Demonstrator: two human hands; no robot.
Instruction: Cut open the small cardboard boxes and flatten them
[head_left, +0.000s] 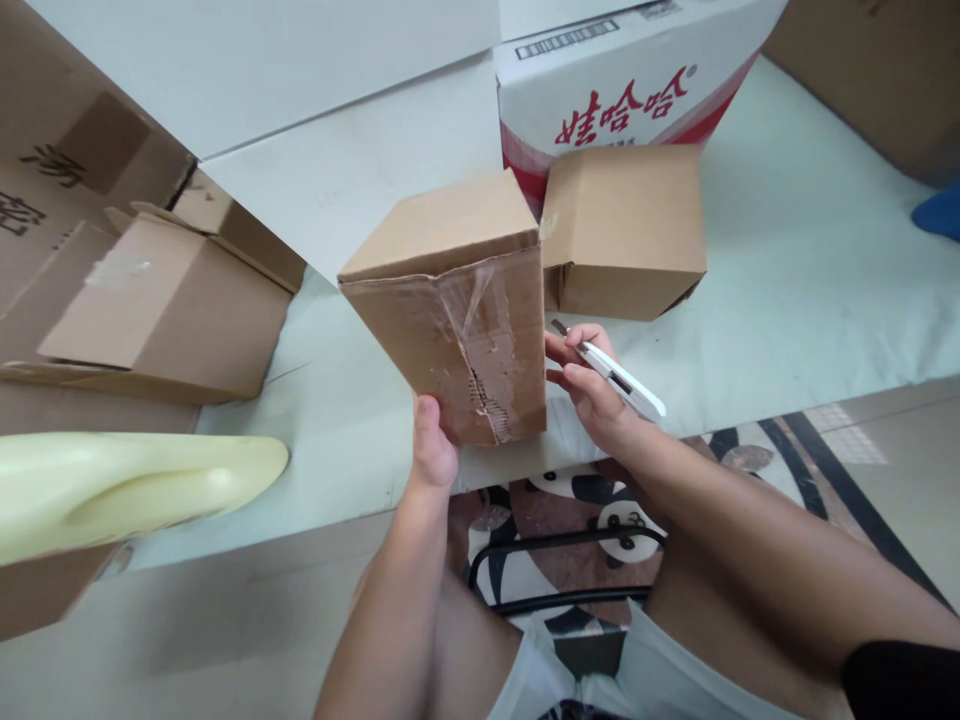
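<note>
A brown cardboard box (487,345) stands tilted in front of me, with clear tape and a torn strip down its near face. My left hand (435,445) grips its lower left edge; the thumb shows on the near face and the other fingers are hidden behind or under it. At the box's right side, my right hand (592,385) is closed on a white utility knife (622,380). The knife's short blade points up and left, close to the box's right edge. Some fingertips of that hand reach the box's side.
Another small cardboard box (630,225) lies behind on the pale green surface (795,270), before a white and red carton (600,110). Opened brown boxes (172,300) stand at left. A pale yellow curved object (142,490) juts in at the left front edge.
</note>
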